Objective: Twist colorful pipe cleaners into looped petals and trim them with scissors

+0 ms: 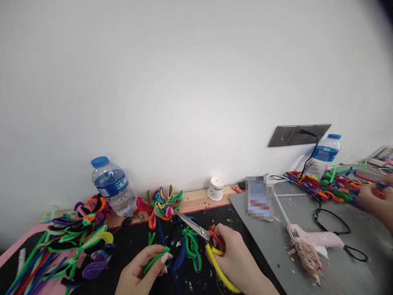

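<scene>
Between the thumb and fingers of my left hand (144, 268) is pinched a green pipe cleaner (150, 264), its end poking up past the fingertips. My right hand (231, 256) grips scissors (196, 228) with red and yellow handles; the blades point up and left, above the black mat (221, 221). Green and blue bent pipe cleaners (192, 250) lie on the mat between my hands. Just beyond the blade tips rests a multicoloured pipe-cleaner flower (166, 205) with a blue stem running down toward my left hand.
On the left are a water bottle (112, 186) and a pile of pipe cleaners (82, 241). A white paper cup (215, 189) stands by the wall. To the right lie a phone (259, 200) and a pink glue gun (319, 237) with its cord. Another person's hand (376, 200) is at far right.
</scene>
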The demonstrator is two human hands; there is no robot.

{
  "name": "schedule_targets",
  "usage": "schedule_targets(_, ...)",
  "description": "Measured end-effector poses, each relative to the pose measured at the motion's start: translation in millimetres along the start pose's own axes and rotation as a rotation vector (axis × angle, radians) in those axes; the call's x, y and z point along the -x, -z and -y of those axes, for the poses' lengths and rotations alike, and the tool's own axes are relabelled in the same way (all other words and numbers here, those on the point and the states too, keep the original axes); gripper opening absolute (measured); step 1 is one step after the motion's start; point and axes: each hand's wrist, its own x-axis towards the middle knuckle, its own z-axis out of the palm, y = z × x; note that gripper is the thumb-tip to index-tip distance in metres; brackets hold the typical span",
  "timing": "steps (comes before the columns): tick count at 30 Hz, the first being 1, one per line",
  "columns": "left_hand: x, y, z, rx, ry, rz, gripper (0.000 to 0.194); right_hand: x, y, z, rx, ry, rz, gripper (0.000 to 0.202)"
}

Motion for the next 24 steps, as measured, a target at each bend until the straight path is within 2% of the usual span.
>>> schedule_targets(6, 1, -0.2, -1, -0.135, -0.089, -0.082, 0.036, 8, 4, 11, -0.025, 0.031, 0.134, 0.034)
schedule_targets(9, 2, 0.6, -3, -0.255, -0.142, -0.097, 0.036, 8, 2, 11, 0.021, 0.043, 0.177, 0.038)
schedule_targets(15, 2, 7.4, 0, -0.426, -0.29, -0.165, 0.031, 7, 2, 13, 0.073, 0.08, 0.157, 0.034)
schedule_targets(18, -1, 12.0, 4, -0.49, -0.396, -0.143, 0.027, 7, 2, 14, 0.088, 0.101, 0.15, 0.031)
schedule_targets(24, -3, 12.1, 5, -0.558, -0.49, -0.136, 0.022, 6, 0, 12, 0.096, 0.138, 0.145, 0.029)
